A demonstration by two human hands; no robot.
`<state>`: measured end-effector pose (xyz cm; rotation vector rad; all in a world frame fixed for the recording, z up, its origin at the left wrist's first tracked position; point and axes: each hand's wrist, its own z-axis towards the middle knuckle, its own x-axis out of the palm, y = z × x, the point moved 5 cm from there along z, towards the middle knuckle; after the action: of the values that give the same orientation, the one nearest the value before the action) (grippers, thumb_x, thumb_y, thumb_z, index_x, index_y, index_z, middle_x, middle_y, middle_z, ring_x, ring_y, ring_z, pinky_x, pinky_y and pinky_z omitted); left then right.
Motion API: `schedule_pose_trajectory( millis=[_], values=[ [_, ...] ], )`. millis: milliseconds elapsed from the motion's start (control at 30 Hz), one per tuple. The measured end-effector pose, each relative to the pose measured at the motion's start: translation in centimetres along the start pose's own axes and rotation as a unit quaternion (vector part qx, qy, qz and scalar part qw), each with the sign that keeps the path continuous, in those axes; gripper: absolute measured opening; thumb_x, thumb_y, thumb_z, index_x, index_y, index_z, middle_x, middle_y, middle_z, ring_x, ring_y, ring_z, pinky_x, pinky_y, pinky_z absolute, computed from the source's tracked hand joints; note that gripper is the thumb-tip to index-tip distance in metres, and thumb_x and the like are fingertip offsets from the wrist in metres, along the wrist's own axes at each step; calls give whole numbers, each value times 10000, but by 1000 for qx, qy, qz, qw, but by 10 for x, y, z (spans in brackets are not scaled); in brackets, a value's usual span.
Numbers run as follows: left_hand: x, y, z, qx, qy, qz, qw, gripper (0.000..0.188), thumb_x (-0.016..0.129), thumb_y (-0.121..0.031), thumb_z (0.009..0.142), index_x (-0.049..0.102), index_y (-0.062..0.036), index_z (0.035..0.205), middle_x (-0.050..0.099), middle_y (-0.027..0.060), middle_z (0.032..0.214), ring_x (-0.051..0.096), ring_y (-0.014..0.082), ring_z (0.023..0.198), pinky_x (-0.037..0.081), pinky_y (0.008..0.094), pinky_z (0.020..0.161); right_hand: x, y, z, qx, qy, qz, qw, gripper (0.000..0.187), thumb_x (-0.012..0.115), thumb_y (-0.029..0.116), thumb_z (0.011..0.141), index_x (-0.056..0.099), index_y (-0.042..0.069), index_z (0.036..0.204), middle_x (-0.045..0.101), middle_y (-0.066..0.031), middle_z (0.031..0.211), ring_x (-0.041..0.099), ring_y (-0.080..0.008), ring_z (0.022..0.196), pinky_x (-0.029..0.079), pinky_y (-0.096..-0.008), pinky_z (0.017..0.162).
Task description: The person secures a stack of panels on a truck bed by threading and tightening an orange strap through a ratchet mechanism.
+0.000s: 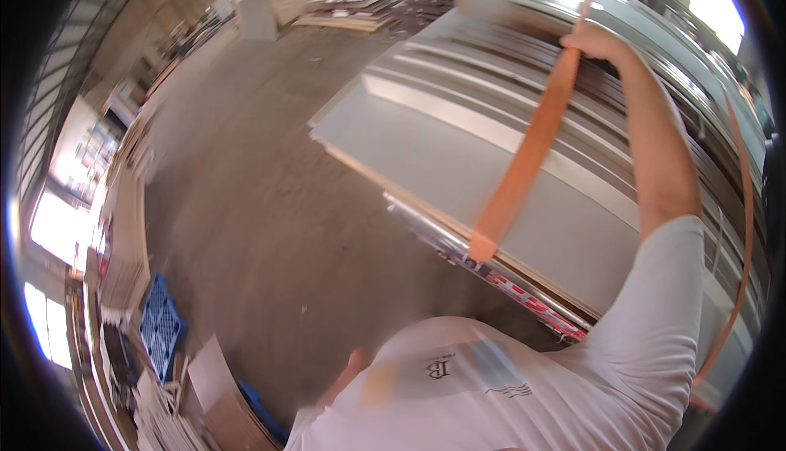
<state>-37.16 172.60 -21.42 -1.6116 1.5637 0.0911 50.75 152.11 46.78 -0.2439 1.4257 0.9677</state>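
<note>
My right arm reaches out over a large stack of panels and long profiles (458,144). An orange strap (528,169) is gripped in my right hand (595,42), its fingers closed around it. The strap slants down across the pale top panel to the stack's near edge and hangs over it, and it continues beyond the hand toward the far side. A bit of my left hand (354,363) shows beside my shirt at the bottom; its fingers are blurred and mostly hidden. The left hand is apart from the stack.
A second orange strap (747,205) curves down at the right. A blue plastic pallet (162,324) leans at the lower left near stacked boards (124,242). More boards (348,13) lie at the back. Concrete floor (246,197) stretches left of the stack.
</note>
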Motion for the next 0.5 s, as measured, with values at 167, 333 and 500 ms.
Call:
schedule_pose_trajectory(
  millis=[167,333,500],
  values=[
    [22,-20,31,-32,27,-32,999,433,682,-383,927,752,-50,1195,751,189,1162,705,304,1116,530,418,971,-7,11,-12,70,23,19,997,407,675,443,868,635,48,781,538,-29,616,495,-163,516,387,-357,508],
    [20,-76,37,63,5,86,994,482,672,-447,892,752,-89,1206,740,202,1181,680,367,1174,519,450,1003,-12,23,-20,102,27,4,994,385,684,436,851,608,70,757,513,-22,597,456,-147,463,323,-331,445],
    [-2,-90,23,10,-23,9,1000,435,675,-383,888,754,-85,1195,762,170,1125,736,310,1027,555,422,928,-12,20,-18,102,24,3,995,375,683,428,841,601,74,747,512,-27,586,469,-151,468,335,-331,450]
  ],
)
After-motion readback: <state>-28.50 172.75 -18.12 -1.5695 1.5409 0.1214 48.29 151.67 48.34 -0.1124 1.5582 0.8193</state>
